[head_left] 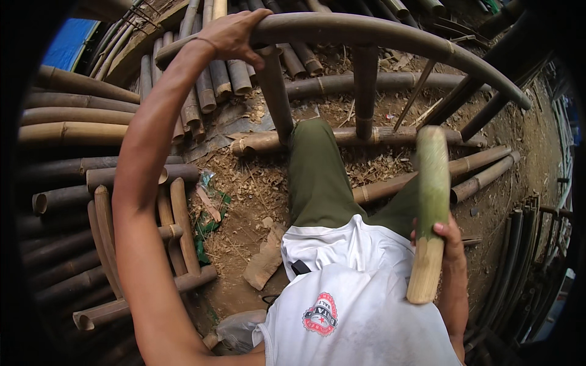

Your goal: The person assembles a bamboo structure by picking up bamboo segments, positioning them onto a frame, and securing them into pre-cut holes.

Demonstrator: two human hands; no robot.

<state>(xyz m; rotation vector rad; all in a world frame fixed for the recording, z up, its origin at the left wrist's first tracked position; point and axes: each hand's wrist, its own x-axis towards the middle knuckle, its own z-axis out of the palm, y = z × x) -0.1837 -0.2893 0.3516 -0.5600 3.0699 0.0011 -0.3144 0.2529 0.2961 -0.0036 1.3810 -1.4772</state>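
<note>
My left hand (235, 38) lies over the top pole (366, 29) of a bamboo frame, fingers across its upper side and thumb hanging down near an upright (274, 97). Several uprights join this long curved pole to a lower bamboo pole (390, 135) near the ground. In my right hand (452, 241) is a short wooden club (432, 183), held upright in front of my body. Green bark covers its upper part, and the lower part is peeled pale. My fingers wrap it around the line where the bark ends. The club is apart from the frame.
Bamboo poles are stacked at the left (79, 131) and far left. A small bamboo frame (146, 293) lies at lower left. Two loose poles (485, 177) rest at right. Wood shavings (250, 189) cover the dirt around my legs (317, 177). A plastic bag (238, 329) sits beside me.
</note>
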